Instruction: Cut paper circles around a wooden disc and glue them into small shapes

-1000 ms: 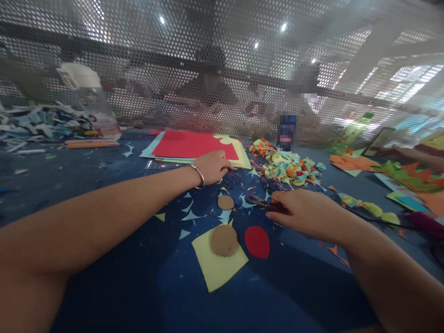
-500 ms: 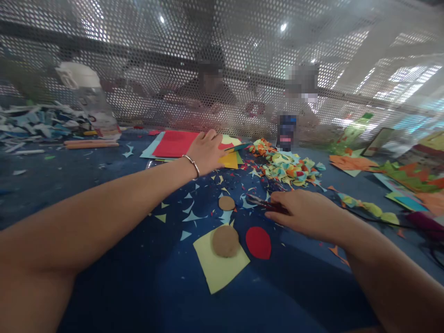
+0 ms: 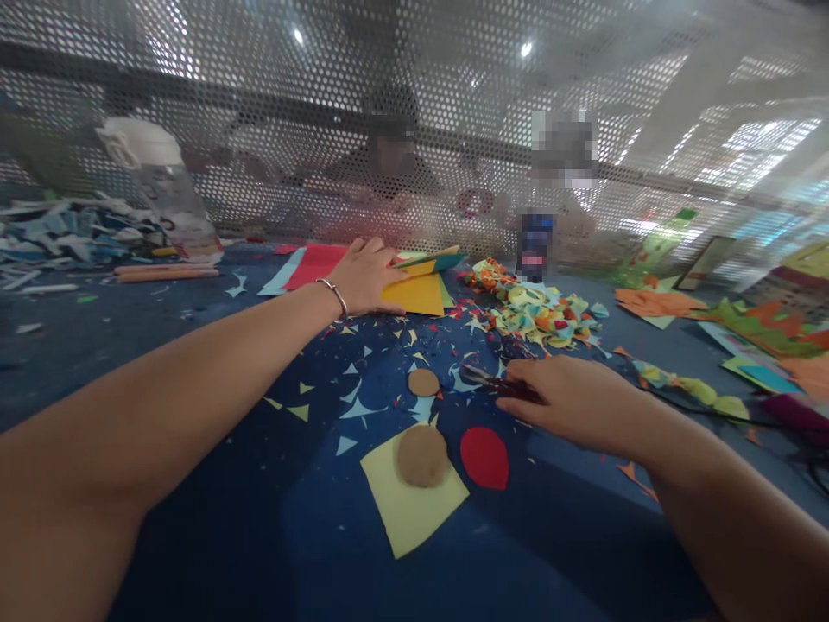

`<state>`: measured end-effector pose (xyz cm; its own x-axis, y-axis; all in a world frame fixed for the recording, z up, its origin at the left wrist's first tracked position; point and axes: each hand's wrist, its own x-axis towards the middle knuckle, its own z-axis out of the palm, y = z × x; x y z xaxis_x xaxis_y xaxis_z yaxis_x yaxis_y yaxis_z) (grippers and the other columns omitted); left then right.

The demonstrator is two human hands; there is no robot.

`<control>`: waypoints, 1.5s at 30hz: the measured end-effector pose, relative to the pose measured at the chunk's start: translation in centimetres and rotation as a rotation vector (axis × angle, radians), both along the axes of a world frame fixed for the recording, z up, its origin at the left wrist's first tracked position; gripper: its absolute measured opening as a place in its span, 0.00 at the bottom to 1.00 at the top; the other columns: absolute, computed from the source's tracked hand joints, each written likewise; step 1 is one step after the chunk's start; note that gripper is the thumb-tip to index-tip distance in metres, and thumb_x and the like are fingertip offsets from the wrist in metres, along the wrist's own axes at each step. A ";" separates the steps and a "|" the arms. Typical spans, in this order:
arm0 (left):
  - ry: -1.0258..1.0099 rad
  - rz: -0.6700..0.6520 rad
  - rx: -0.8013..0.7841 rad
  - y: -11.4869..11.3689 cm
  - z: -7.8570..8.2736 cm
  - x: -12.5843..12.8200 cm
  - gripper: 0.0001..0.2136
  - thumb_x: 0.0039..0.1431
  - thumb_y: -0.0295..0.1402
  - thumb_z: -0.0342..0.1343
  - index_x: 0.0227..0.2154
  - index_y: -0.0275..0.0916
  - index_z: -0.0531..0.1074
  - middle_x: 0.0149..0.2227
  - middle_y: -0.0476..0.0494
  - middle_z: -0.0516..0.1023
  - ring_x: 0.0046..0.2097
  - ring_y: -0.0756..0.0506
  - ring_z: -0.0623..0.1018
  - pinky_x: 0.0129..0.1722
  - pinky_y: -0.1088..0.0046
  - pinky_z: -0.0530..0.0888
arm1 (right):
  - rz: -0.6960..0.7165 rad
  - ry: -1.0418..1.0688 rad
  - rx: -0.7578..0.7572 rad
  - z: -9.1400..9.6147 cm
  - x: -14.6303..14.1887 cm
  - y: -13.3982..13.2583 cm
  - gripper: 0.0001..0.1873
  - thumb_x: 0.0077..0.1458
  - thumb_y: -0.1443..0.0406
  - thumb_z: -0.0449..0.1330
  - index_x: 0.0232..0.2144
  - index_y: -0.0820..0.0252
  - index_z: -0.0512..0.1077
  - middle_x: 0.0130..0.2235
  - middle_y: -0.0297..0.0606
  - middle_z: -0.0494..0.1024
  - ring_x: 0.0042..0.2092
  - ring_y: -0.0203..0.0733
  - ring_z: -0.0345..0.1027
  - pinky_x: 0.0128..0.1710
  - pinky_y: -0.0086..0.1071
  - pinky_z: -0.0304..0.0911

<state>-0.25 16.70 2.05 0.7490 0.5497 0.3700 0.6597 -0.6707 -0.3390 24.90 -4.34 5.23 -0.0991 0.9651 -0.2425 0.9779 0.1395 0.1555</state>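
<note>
My left hand (image 3: 366, 275), a bracelet at its wrist, is at a stack of coloured paper at the back. Its thumb rests by the yellow sheet (image 3: 420, 294) while the fingers grip raised sheets, among them a teal sheet (image 3: 446, 261); their exact hold is partly hidden. Red paper (image 3: 311, 266) shows to the left of the hand. Scissors (image 3: 496, 380) are in my right hand (image 3: 557, 393), blades pointing left just above the table. In front lie a pale yellow square (image 3: 405, 518) with a brown disc (image 3: 422, 456) on it, a red oval piece (image 3: 484, 458) and a smaller brown disc (image 3: 423, 383).
Paper scraps (image 3: 356, 406) are strewn over the blue table. A heap of small cut pieces (image 3: 537, 311) lies beyond the scissors. A bottle (image 3: 172, 194) stands at the left, orange paper (image 3: 657, 307) lies at the right. Behind the perforated screen (image 3: 278, 130) are people.
My left hand has shifted a little left on the stack, and more of the yellow sheet shows. The teal sheet now stands more raised. My right hand and the scissors are nearly still.
</note>
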 end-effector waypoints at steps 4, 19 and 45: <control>0.011 -0.050 -0.020 0.1 0.0 -0.2 0.28 0.60 0.58 0.51 0.54 0.46 0.76 0.53 0.37 0.74 0.53 0.34 0.64 0.51 0.58 0.57 | 0.004 0.007 -0.004 0.1 -0.1 0.0 0.15 0.63 0.53 0.52 0.34 0.57 0.69 0.35 0.42 0.81 0.36 0.51 0.75 0.29 0.33 0.48; 0.002 -0.014 -0.024 1.0 0.0 -1.1 0.32 0.56 0.61 0.53 0.56 0.45 0.74 0.49 0.37 0.76 0.51 0.35 0.68 0.51 0.59 0.58 | 0.012 0.009 0.009 -0.2 0.2 0.1 0.15 0.63 0.53 0.53 0.33 0.57 0.70 0.33 0.41 0.80 0.33 0.48 0.74 0.28 0.33 0.49; -0.094 -0.030 -0.095 0.6 0.0 -0.8 0.20 0.65 0.49 0.49 0.49 0.44 0.75 0.50 0.41 0.79 0.52 0.38 0.72 0.51 0.60 0.58 | 0.002 -0.008 0.015 -0.3 0.1 0.1 0.15 0.63 0.53 0.53 0.33 0.57 0.70 0.33 0.41 0.80 0.34 0.50 0.75 0.27 0.33 0.47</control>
